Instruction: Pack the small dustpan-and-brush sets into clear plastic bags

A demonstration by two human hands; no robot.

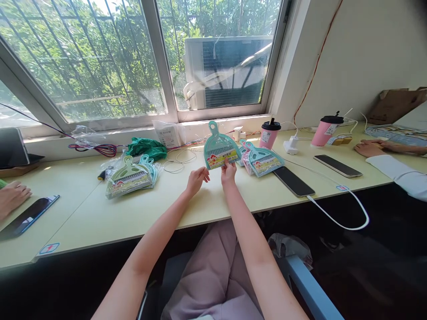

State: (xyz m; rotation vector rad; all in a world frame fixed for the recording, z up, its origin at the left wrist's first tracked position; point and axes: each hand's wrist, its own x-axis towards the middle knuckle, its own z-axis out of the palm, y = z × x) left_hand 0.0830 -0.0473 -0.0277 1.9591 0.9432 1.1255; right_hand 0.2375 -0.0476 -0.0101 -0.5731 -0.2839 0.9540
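Note:
My right hand (228, 172) grips the lower edge of a wrapped green dustpan-and-brush set (218, 149), tilted up above the table with its handle at the top. My left hand (197, 180) is just left of the set's lower edge, fingers apart, holding nothing. On the left lies a pile of wrapped green sets (130, 178). Right of the held set, more wrapped sets (263, 161), green with some pink, lie overlapping beside a black phone (293, 181).
Pink cups (269, 134) with black lids stand at the back right, near a white charger (291, 144). A green plastic bag (147, 149) lies behind the left pile. Other people's hands rest at the table's left (13, 198) and right (370, 147). A white cable (362, 209) hangs over the front edge.

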